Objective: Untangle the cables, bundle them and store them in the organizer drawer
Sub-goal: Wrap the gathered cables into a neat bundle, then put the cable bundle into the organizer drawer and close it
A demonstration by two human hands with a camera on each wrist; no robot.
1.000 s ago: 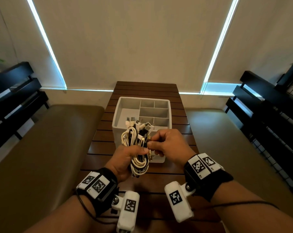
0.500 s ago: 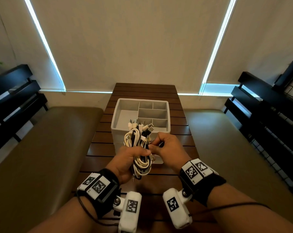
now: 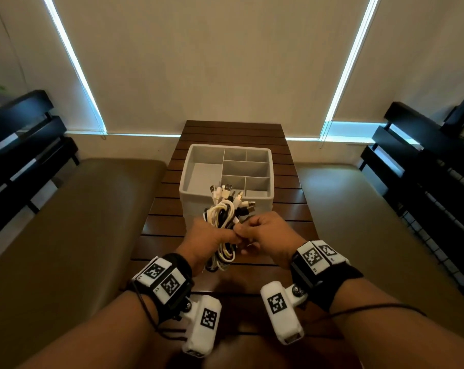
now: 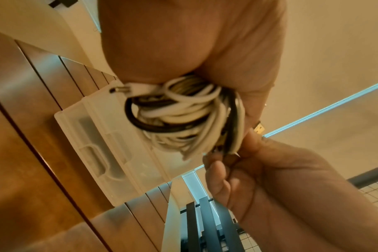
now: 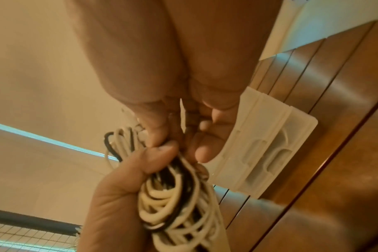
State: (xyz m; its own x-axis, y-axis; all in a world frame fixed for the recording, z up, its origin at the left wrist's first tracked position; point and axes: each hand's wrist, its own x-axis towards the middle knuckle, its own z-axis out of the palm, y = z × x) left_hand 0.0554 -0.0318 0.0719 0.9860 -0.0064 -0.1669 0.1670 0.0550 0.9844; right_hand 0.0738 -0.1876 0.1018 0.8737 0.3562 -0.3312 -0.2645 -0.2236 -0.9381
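The cables (image 3: 221, 217), white and black ones coiled into a single bunch, are held in the air above the near half of the table (image 3: 169, 227), just in front of the organizer drawer (image 3: 188, 166). The left hand (image 3: 208, 239) is wrapped around the middle of the bunch, loops hanging below the fist and plugs sticking out above it. The right hand (image 3: 262, 235) meets it from the side, thumb and fingertips pinching at strands of the bunch beside the left thumb; what exactly it pinches is too small to tell.

By the look of it, the untangling is largely done and the bundling is under way, perhaps being tightened or tied. Storing is still left: the drawer holds no cable that I can see.

Count: one bunch, the number of separate cables in it not readable; roughly seven plugs show. One drawer, with six compartments, sits mid-table. Two hands, both busy.
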